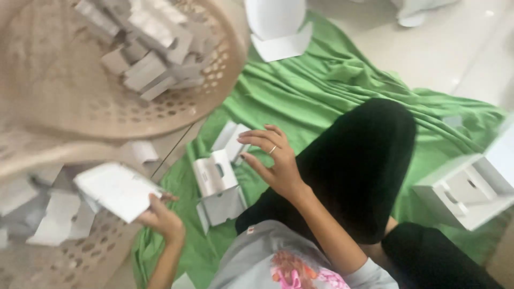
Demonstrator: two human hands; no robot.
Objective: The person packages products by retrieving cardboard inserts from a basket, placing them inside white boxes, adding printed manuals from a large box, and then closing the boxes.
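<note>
My left hand (162, 218) is at the lower left, gripping a flat white cardboard piece (116, 190) by its near corner, above a beige perforated basket (80, 262). My right hand (274, 160), with a ring on one finger, hovers with its fingers apart and holds nothing. It is just right of a few folded white cardboard boxes (218, 184) lying on a green cloth (316, 85). My black-trousered leg (353, 160) rests on the cloth beside that hand.
A large beige perforated basket (64, 101) at the upper left holds several folded white boxes (152, 48). More white pieces (53, 219) lie in the lower-left basket. An open white box (466, 190) stands at the right, and another white piece (278, 29) lies at the top.
</note>
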